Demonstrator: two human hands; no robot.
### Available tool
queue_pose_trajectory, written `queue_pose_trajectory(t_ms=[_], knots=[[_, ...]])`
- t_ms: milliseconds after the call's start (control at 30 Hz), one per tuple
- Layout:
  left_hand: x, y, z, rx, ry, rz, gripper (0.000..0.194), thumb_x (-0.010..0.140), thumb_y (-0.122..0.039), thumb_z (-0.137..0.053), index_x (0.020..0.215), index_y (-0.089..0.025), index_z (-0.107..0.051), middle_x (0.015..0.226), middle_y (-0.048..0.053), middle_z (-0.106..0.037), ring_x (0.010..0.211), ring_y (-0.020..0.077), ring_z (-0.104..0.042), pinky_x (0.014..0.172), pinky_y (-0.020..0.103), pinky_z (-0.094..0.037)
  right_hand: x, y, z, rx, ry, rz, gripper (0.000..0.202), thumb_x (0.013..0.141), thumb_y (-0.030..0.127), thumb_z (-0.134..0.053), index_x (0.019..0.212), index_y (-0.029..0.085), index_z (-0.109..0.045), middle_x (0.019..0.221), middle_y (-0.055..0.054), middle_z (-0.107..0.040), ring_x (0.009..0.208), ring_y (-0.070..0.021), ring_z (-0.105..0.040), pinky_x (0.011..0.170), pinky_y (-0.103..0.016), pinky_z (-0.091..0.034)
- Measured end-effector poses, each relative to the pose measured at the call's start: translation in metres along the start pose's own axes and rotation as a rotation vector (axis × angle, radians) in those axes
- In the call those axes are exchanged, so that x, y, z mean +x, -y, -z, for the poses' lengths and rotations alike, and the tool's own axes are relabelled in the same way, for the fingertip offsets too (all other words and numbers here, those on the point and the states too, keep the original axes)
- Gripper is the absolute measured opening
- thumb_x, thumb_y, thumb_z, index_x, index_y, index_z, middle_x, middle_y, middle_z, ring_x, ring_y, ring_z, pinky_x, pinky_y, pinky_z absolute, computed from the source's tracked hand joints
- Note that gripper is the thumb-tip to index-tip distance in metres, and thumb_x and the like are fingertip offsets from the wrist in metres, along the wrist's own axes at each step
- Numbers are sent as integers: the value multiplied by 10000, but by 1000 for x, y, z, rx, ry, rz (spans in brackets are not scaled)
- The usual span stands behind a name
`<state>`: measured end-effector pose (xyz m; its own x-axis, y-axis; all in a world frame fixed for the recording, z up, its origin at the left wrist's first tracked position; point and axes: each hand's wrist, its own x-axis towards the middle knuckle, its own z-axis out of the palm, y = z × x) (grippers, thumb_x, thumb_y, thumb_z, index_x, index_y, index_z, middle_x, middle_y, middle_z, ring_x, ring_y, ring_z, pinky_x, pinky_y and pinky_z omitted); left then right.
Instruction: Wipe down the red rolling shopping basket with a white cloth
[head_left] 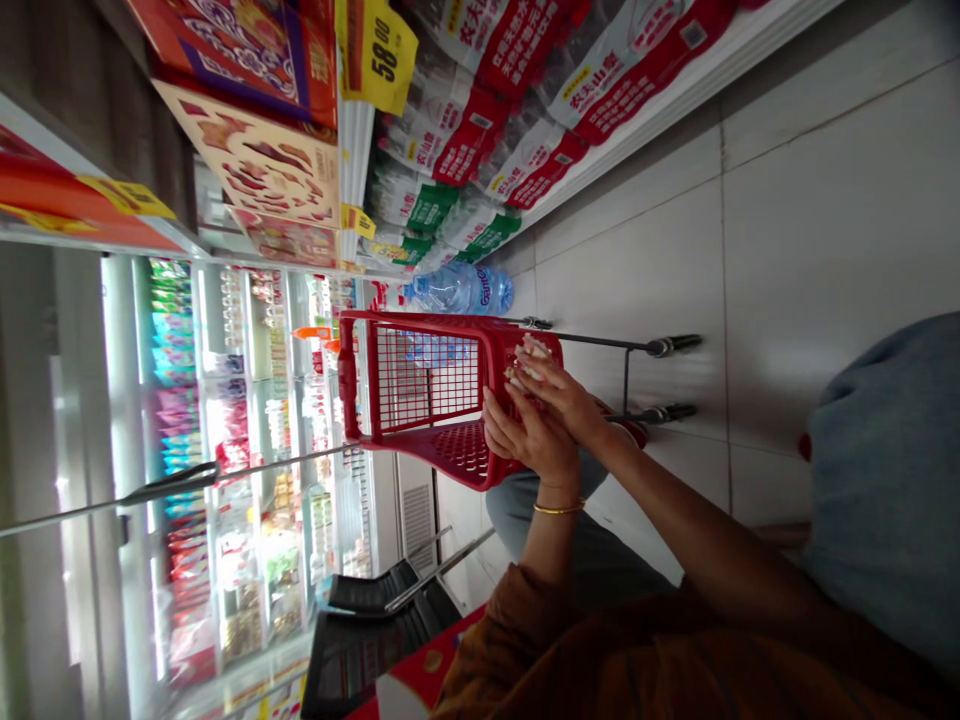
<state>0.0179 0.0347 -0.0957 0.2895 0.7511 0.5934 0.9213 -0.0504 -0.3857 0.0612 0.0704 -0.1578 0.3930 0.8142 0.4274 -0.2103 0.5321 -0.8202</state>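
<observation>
The picture is turned sideways, so the floor lies at its right. My left hand (pixel 536 435), with a gold bracelet (pixel 559 507) on its wrist, and my right hand (pixel 566 395) are close together in the middle of the view. Their fingers are bent around a small, pale, crumpled-looking thing (pixel 535 350), whose kind I cannot make out. Fingers partly cover it. Behind my hands stands a red basket trolley (pixel 429 438) with mesh sides, on a dark wheeled frame (pixel 628 375). Brown sleeves (pixel 517 610) cover my upper arms.
Shelves hold packs of red-labelled water bottles (pixel 442 130) and gift boxes (pixel 255 150) with yellow price tags (pixel 382 55). A blue-tinted water pack (pixel 465 290) stands on the tiled floor (pixel 832 250). Black chairs (pixel 375 630) and a lit display fridge (pixel 247 450) are beyond. Jeans-clad legs (pixel 885 450) show.
</observation>
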Motion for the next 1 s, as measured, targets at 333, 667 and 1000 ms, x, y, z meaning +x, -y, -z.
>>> queue_pose_trajectory(t_ms=[333, 667, 1000], knots=[[8, -5, 3, -51, -3, 85, 444, 937, -333, -431, 1332, -164, -546, 1404, 183, -479, 1286, 312, -426, 1056, 505, -326, -44, -26, -11, -177, -143, -69, 410, 949, 314, -510, 1358, 318, -498, 1482, -39, -447, 1364, -208, -425, 1141, -464, -383], [12, 0, 5, -94, 52, 83, 559, 861, -346, -462, 1370, -119, -501, 1357, 196, -492, 1241, 327, -441, 1056, 499, -316, -47, -29, -11, -245, -205, -53, 422, 938, 267, -527, 1359, 281, -500, 1432, -88, -501, 1329, -230, -465, 1113, -480, -411], [4, 8, 14, -144, 58, 21, 546, 852, -321, -445, 1348, -107, -528, 1337, 205, -510, 1181, 312, -484, 1003, 478, -364, -43, -8, -4, -209, -230, -62, 364, 930, 337, -535, 1289, 284, -574, 1337, -87, -564, 1262, -268, -511, 1098, -529, -411]])
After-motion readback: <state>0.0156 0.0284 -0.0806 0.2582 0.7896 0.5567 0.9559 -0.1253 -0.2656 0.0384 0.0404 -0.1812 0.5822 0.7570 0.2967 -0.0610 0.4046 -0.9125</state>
